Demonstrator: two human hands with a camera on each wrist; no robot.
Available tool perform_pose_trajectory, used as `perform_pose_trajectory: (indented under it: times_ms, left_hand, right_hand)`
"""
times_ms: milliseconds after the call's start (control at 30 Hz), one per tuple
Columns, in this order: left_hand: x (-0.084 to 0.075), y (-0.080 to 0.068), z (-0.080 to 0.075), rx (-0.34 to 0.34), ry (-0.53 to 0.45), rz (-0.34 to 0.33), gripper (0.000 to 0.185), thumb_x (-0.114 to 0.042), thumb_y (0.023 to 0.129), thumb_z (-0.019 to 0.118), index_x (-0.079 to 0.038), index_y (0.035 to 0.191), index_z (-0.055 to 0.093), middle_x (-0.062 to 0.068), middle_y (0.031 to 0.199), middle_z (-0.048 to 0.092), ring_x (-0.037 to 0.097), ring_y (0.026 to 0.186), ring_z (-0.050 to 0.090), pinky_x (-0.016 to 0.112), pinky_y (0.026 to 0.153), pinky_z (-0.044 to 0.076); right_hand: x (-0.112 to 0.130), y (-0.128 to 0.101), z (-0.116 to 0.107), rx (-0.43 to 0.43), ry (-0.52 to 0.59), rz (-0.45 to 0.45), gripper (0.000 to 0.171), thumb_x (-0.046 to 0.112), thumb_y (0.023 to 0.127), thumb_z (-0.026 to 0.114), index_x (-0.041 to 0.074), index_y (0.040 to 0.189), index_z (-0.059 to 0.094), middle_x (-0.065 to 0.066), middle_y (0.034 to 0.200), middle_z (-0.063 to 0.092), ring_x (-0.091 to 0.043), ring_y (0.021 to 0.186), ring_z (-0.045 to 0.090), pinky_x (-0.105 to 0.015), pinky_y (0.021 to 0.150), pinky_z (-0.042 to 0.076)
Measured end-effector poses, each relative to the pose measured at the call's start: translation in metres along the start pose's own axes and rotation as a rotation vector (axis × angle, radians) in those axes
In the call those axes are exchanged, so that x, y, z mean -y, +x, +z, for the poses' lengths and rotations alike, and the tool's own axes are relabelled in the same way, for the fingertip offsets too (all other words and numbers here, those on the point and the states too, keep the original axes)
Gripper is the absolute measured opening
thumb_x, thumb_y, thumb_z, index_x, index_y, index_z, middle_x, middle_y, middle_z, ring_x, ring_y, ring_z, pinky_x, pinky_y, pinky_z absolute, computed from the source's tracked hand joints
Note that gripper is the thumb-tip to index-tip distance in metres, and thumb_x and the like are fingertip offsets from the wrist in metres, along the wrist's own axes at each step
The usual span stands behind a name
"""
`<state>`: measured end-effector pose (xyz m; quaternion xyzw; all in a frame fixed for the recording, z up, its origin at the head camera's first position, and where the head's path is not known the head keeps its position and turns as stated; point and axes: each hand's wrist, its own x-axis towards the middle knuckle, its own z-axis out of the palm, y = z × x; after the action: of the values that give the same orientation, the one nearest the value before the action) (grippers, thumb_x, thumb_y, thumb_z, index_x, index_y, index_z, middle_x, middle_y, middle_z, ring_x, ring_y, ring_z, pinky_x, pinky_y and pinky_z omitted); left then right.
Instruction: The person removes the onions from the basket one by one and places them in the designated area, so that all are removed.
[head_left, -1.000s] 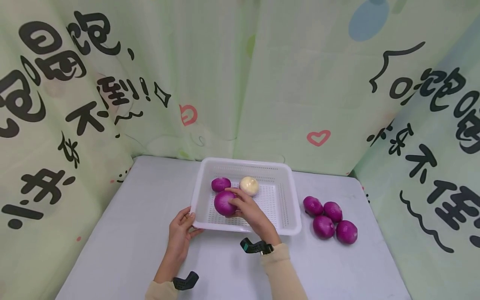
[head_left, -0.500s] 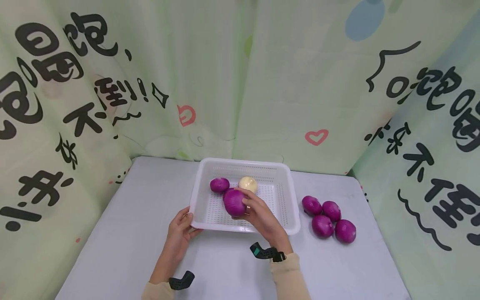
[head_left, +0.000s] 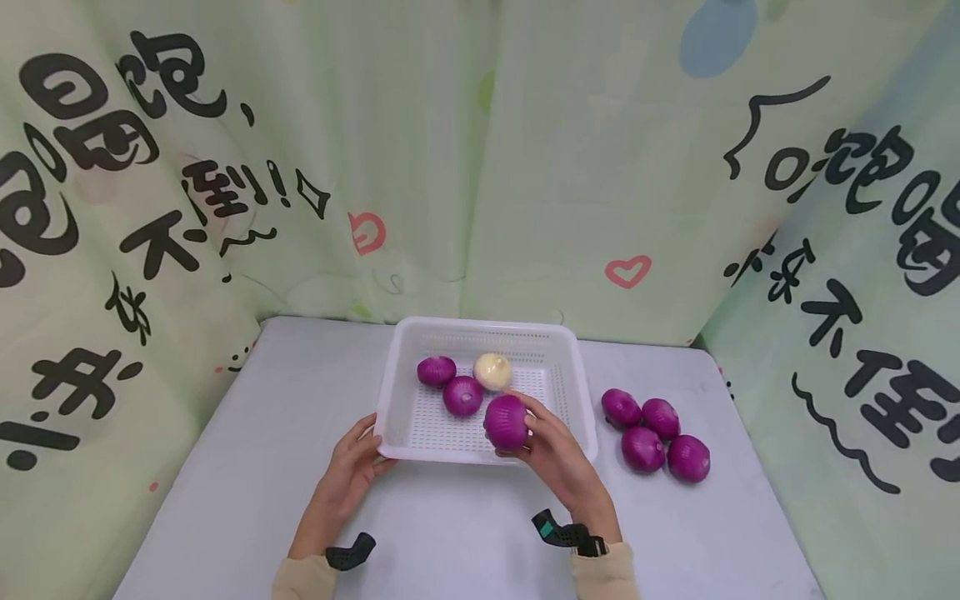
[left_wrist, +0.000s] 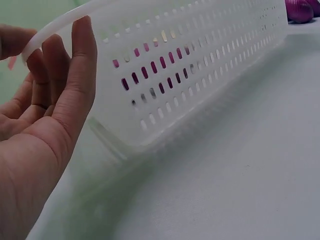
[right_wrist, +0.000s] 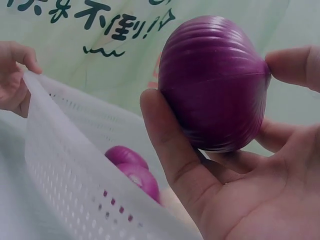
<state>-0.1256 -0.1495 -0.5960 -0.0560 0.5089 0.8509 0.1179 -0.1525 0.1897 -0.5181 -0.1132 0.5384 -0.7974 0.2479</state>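
Here's the onion, up in the right hand, and the head view puts it in front of the basket's near side, right of centre; whether it hangs directly over the basket floor, I can't tell. The right hand is spread about as wide as the onion, digits curved round it, and the right wrist view shows one fingertip pressing the pointed end while another digit lies along the opposite side. A firm hold, purple skin showing plainly between the fingers! Over to the left hand, gripping the basket at its near left corner: it's pinched nearly closed on the rim, thumb on top, fingers bent against the outer wall just below. Inside the basket, a purple onion sits toward the back left, a second purple one lies just beside it and nearer the person, and a pale onion rests to the right of the pair. Out to the right of the basket, four more purple onions huddle in a cluster on the white table. Behind it all hangs a pale green curtain with black lettering and a red heart.
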Motion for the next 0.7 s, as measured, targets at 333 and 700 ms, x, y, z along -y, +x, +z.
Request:
perform_pose_trajectory:
  times_ms: [333,700]
  left_hand:
    - [0.008,0.009,0.001,-0.099,0.027,0.019,0.051,-0.004,0.102,0.05,-0.004,0.152,0.038,0.009,0.148,0.056,0.024,0.12,0.064,0.031,0.089,0.06]
    - [0.009,0.009,0.005,-0.134,0.023,0.031,0.049,-0.002,0.1,0.051,-0.005,0.148,0.041,0.009,0.147,0.058,0.022,0.117,0.067,0.03,0.088,0.06]
  right_hand:
    - [0.001,-0.038,-0.011,-0.015,-0.004,-0.032,0.051,0.017,0.113,0.034,0.003,0.162,0.027,-0.001,0.15,0.052,-0.019,0.127,0.063,-0.035,0.103,0.055]
    - [0.005,-0.064,-0.024,-0.153,-0.055,-0.047,0.052,0.018,0.112,0.036,0.008,0.163,0.027,0.004,0.151,0.049,-0.015,0.13,0.061,-0.036,0.104,0.055]
